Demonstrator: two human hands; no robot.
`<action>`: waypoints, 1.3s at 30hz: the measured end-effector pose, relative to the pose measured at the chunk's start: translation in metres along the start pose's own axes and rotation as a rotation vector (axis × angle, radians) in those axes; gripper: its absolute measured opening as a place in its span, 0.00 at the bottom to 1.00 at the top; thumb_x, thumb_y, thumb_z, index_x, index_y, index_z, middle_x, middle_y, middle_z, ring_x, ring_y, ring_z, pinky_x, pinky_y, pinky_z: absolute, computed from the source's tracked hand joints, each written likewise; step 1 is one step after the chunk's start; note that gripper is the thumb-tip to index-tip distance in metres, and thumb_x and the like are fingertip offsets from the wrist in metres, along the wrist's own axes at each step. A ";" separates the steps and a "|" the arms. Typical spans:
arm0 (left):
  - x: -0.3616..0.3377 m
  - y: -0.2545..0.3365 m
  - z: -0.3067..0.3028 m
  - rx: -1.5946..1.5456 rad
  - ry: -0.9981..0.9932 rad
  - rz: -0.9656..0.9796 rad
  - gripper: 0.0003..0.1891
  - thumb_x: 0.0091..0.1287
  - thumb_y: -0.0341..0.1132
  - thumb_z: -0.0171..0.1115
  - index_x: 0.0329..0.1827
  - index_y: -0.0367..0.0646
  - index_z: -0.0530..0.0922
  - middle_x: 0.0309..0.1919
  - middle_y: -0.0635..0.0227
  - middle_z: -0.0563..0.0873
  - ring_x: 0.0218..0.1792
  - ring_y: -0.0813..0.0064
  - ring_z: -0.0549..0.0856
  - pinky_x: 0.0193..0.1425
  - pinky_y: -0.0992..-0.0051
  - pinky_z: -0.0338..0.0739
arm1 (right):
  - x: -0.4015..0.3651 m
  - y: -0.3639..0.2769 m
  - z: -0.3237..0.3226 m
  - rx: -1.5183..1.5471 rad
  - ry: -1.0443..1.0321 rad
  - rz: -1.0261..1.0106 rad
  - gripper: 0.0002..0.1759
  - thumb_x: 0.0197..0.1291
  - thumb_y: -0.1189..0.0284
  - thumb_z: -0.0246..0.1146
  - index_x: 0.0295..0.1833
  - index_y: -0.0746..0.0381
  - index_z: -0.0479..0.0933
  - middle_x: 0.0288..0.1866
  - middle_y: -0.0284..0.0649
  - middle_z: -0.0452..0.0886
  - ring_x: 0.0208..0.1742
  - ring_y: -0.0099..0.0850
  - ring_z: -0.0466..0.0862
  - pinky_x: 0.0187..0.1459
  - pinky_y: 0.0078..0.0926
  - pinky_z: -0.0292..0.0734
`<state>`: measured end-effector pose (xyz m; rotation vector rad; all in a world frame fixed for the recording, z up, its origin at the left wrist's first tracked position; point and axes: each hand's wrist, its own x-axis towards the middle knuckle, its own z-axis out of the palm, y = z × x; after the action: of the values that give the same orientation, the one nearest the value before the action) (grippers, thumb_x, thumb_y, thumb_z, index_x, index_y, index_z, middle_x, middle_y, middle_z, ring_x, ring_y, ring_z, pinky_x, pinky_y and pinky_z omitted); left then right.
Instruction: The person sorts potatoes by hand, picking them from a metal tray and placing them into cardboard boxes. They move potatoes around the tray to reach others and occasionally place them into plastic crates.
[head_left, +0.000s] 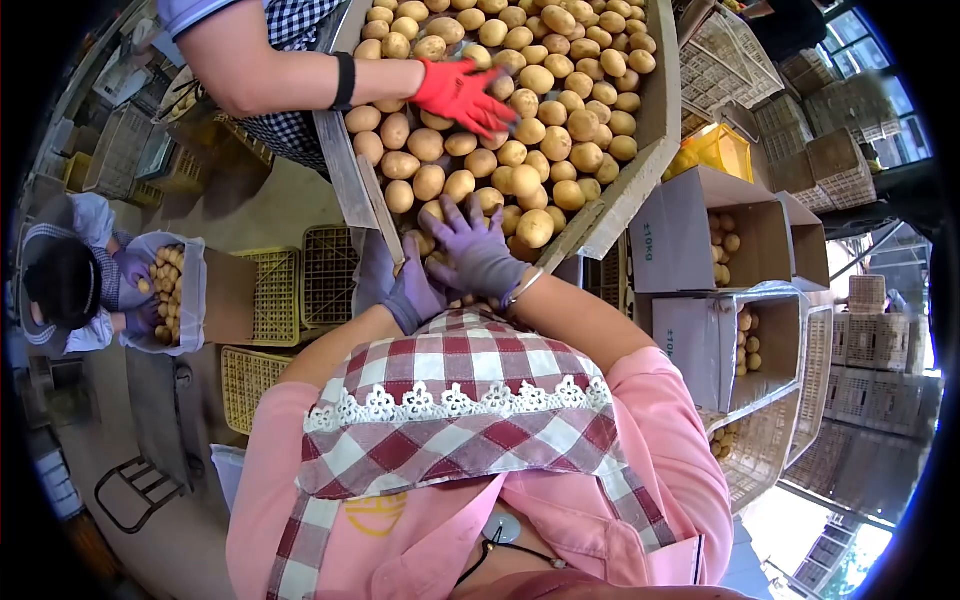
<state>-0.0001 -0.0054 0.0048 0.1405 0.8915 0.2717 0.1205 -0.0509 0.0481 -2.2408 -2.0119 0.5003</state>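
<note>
we spread our right hand [478,255] wide on the potatoes [525,180] in the tray [665,110] at twelve o'clock; whether our left hand [414,295], at eight o'clock from it, grips any, we cannot tell. potatoes could spill from the tray's near end if we draw too many, and crowding could knock us against the co-worker's red-gloved hand [465,97], at twelve.

A maroon-and-white checked apron [460,440], trimmed with flowered white lace [456,403], covers a pink shirt [665,425]; a round pendant [503,528] hangs on dark cord [487,547]; purple gloves [478,252] and a thin bracelet [526,286] show too
</note>
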 end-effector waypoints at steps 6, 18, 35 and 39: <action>0.043 -0.004 -0.059 0.294 -0.161 0.081 0.36 0.64 0.66 0.47 0.64 0.46 0.65 0.60 0.58 0.72 0.59 0.58 0.73 0.64 0.53 0.68 | -0.001 0.026 0.003 -0.133 0.038 -0.185 0.35 0.56 0.50 0.59 0.69 0.47 0.64 0.72 0.46 0.62 0.70 0.51 0.62 0.68 0.58 0.54; -0.012 0.004 -0.005 0.057 -0.252 -0.088 0.37 0.68 0.58 0.49 0.71 0.41 0.56 0.67 0.58 0.63 0.69 0.53 0.63 0.70 0.46 0.61 | 0.016 0.062 -0.012 -0.276 -0.059 0.443 0.50 0.61 0.47 0.52 0.76 0.68 0.40 0.78 0.59 0.41 0.78 0.52 0.45 0.71 0.63 0.41; 0.014 -0.010 -0.005 -0.101 -0.105 -0.020 0.50 0.57 0.51 0.65 0.74 0.48 0.41 0.68 0.55 0.62 0.65 0.59 0.68 0.68 0.54 0.66 | 0.007 0.032 0.017 -0.275 0.042 0.248 0.22 0.53 0.64 0.64 0.51 0.61 0.69 0.44 0.45 0.77 0.38 0.43 0.84 0.34 0.40 0.79; -0.006 -0.003 -0.002 -0.083 0.015 0.049 0.51 0.59 0.65 0.59 0.76 0.46 0.45 0.69 0.57 0.62 0.69 0.57 0.65 0.69 0.49 0.65 | -0.005 0.044 0.003 -0.103 0.110 0.119 0.23 0.51 0.60 0.66 0.48 0.60 0.69 0.43 0.45 0.77 0.38 0.43 0.83 0.33 0.40 0.79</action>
<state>-0.0048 -0.0098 0.0069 0.0833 0.8910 0.3550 0.1615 -0.0619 0.0338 -2.4012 -1.9015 0.2808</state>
